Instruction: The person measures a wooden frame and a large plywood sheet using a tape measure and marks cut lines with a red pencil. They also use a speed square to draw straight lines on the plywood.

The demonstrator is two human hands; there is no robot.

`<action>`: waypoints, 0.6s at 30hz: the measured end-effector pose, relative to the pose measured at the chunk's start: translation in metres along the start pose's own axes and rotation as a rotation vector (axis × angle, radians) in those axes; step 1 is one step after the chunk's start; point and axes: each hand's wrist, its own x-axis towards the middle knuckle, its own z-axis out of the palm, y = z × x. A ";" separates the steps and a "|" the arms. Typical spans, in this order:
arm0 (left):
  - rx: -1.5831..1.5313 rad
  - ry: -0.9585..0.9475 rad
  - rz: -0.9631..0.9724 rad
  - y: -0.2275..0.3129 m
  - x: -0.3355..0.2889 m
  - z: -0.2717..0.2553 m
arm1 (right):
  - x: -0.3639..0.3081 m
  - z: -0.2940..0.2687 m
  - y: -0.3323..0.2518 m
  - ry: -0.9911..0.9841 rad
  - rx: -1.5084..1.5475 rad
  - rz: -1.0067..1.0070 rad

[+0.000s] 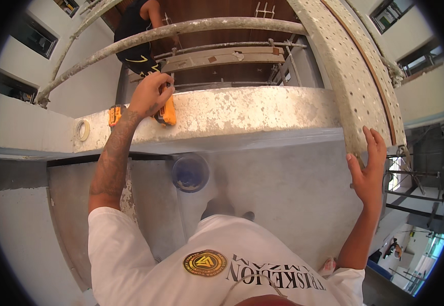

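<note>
Right grip point(368, 173) at edge of plank point(357, 76)

Orange tool point(168, 112), far end seemingly hidden

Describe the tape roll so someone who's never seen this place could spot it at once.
Find the long, blotchy ledge crossing the upper middle of the view. Follow it left, past the left hand and the orange power tool, almost to its end. The tape roll is the cream ring with an open centre; the item nearest it is orange and black.
</note>
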 end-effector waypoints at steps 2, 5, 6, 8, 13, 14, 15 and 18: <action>-0.069 -0.090 -0.063 -0.034 0.044 -0.007 | 0.045 0.031 -0.018 -0.119 -0.069 0.082; -0.035 -0.262 -0.096 -0.082 0.102 -0.006 | 0.077 0.064 -0.030 -0.206 -0.205 0.156; -0.046 -0.294 -0.086 -0.097 0.118 0.000 | 0.085 0.071 -0.029 -0.223 -0.255 0.187; -0.147 -0.384 -0.188 -0.121 0.145 0.017 | 0.102 0.087 -0.023 -0.197 -0.148 0.199; -0.444 -0.530 -0.356 -0.157 0.177 0.060 | 0.130 0.110 -0.011 -0.254 -0.170 0.210; -0.392 -0.547 -0.375 -0.163 0.181 0.062 | 0.133 0.114 -0.009 -0.263 -0.187 0.213; -0.360 -0.517 -0.404 -0.165 0.186 0.066 | 0.136 0.116 -0.008 -0.255 -0.202 0.207; -0.016 -0.401 -0.399 -0.170 0.197 0.070 | 0.139 0.121 -0.002 -0.251 -0.182 0.206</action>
